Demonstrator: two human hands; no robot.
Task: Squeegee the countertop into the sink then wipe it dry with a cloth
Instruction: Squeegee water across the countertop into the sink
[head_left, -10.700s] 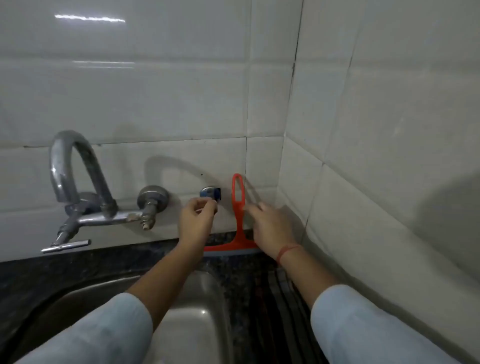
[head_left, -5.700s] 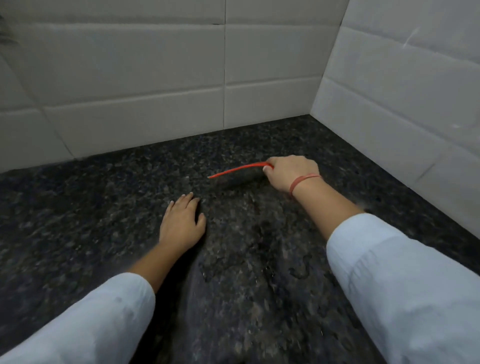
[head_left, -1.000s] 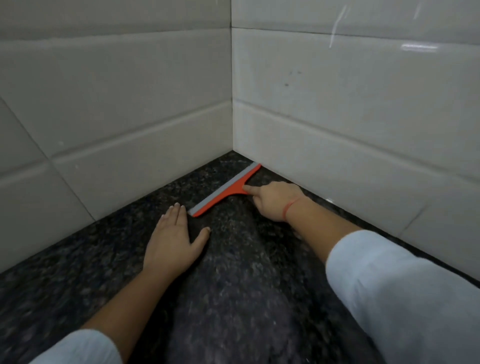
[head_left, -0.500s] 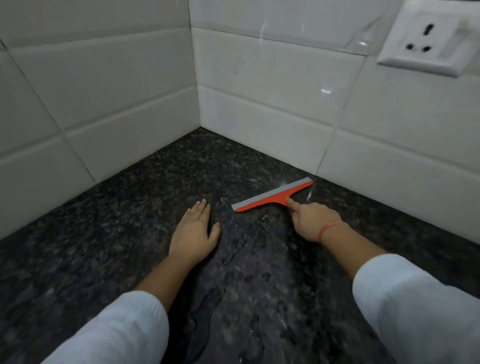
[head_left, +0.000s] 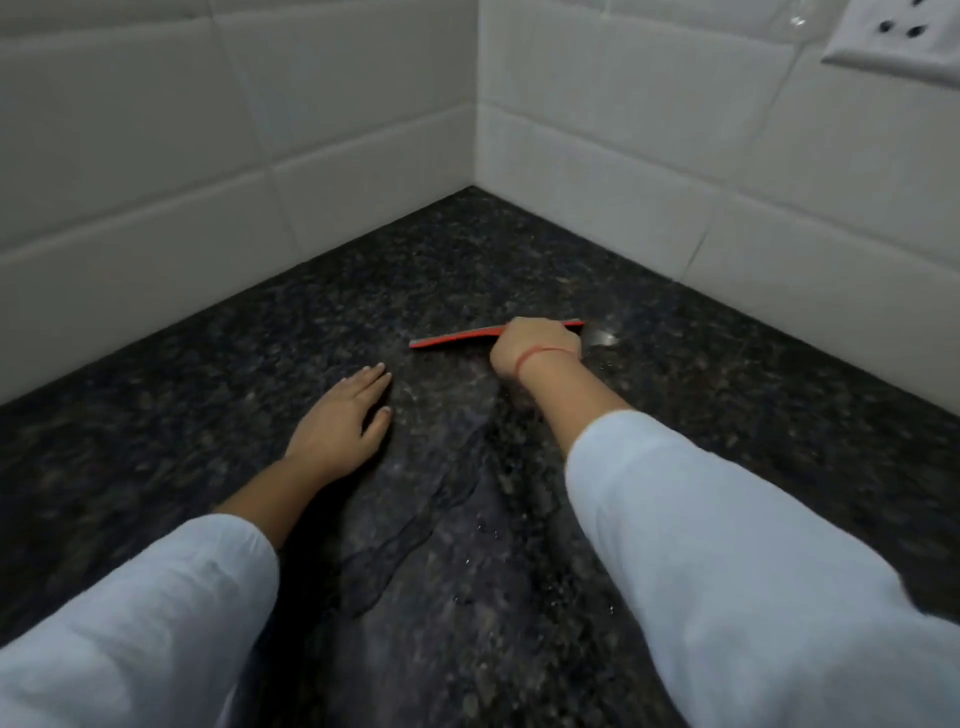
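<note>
A red squeegee (head_left: 452, 338) lies blade-down on the dark speckled granite countertop (head_left: 260, 364), near the tiled corner. My right hand (head_left: 535, 345) grips its handle, which the fist hides; a red thread circles the wrist. My left hand (head_left: 343, 415) rests flat on the counter, fingers straight, to the left of the squeegee and apart from it. A film of water (head_left: 415, 519) with a wavy edge spreads on the stone between my arms. No sink and no cloth are in view.
White tiled walls (head_left: 623, 171) meet in a corner behind the squeegee and bound the counter on two sides. A white wall socket (head_left: 898, 41) sits high at the right. A small bright wet patch (head_left: 600, 338) glints right of my right hand.
My right hand has pulled the squeegee toward me, away from the right wall, and now covers more of it. My left hand has stayed flat on the counter.
</note>
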